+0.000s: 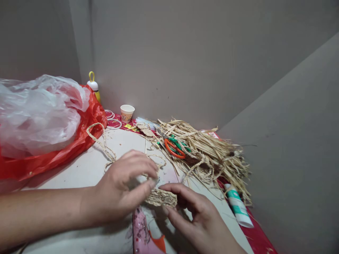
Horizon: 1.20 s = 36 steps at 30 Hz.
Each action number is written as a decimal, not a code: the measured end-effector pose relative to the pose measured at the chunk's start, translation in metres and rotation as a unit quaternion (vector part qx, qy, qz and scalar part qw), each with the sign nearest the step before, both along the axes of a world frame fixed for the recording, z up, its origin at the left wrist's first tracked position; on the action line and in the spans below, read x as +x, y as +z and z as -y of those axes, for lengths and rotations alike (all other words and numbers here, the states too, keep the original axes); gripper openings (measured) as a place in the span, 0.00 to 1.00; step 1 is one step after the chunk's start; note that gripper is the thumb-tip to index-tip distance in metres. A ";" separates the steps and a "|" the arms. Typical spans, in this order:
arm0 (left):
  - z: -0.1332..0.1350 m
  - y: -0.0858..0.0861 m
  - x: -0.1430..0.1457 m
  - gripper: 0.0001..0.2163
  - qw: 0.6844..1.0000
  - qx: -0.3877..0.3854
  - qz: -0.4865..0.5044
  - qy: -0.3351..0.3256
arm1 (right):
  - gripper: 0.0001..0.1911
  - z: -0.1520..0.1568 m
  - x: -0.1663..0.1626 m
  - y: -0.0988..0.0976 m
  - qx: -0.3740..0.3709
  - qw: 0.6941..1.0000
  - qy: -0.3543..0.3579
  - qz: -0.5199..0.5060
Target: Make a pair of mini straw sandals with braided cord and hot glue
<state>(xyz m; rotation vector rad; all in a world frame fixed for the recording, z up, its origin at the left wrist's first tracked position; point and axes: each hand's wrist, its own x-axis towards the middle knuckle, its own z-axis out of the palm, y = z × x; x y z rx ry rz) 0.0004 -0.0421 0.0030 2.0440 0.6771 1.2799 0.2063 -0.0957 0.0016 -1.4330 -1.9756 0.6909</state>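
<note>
My right hand [194, 211] grips a small coiled piece of braided straw [161, 198] between thumb and fingers, low in the middle of the view. Over its left end hovers my left hand [127, 183], fingers curved and the thumb tip close to the piece; a gap shows between thumb and forefinger. Whether the thumb touches the straw I cannot tell. A thin straw braid [107, 151] trails over the table behind my left hand. Beneath the coiled piece is a pink glue gun [140, 229] with an orange trigger, partly cut off by the frame's lower edge.
On the white table [79, 173], a straw bundle [212, 148] lies at the back right with orange-handled scissors [174, 148] and green-handled ones. Red and clear plastic bags [53, 116] fill the left. A paper cup [127, 113], a bottle [93, 84] and a green-white roll [238, 206] stand around.
</note>
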 end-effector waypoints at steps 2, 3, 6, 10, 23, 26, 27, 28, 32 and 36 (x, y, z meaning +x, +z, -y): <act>0.002 -0.002 0.000 0.05 0.994 0.078 -0.061 -0.044 | 0.11 0.001 -0.002 0.005 -0.021 1.000 0.003 -0.013; 0.004 -0.003 0.001 0.06 0.991 0.090 -0.083 -0.053 | 0.11 0.001 -0.003 0.006 -0.037 0.999 0.000 -0.028; 0.005 -0.005 0.001 0.06 0.990 0.091 -0.104 -0.036 | 0.10 0.002 -0.007 0.007 -0.115 0.987 -0.026 -0.112; 0.005 -0.004 0.000 0.07 0.990 0.087 -0.113 -0.016 | 0.06 0.002 -0.010 0.004 -0.194 0.949 -0.070 -0.237; 0.009 0.001 -0.001 0.07 0.973 0.142 -0.178 0.024 | 0.11 0.003 -0.011 0.002 -0.073 0.977 -0.020 -0.198; 0.011 0.002 -0.001 0.07 0.968 0.160 -0.190 0.022 | 0.12 0.003 -0.012 0.003 -0.038 0.984 -0.020 -0.171; 0.012 0.002 -0.001 0.08 0.967 0.164 -0.192 0.019 | 0.12 0.003 -0.012 0.003 -0.033 0.985 -0.019 -0.167; 0.013 0.002 -0.001 0.08 0.966 0.167 -0.195 0.018 | 0.11 0.004 -0.013 0.002 -0.028 0.986 -0.017 -0.166; 0.014 -0.002 0.000 0.08 0.961 0.183 -0.206 0.024 | 0.11 0.002 -0.016 0.000 -0.011 0.987 -0.016 -0.160; 0.012 -0.001 0.000 0.09 0.961 0.187 -0.203 0.028 | 0.12 -0.003 -0.013 0.000 0.008 0.990 -0.015 -0.141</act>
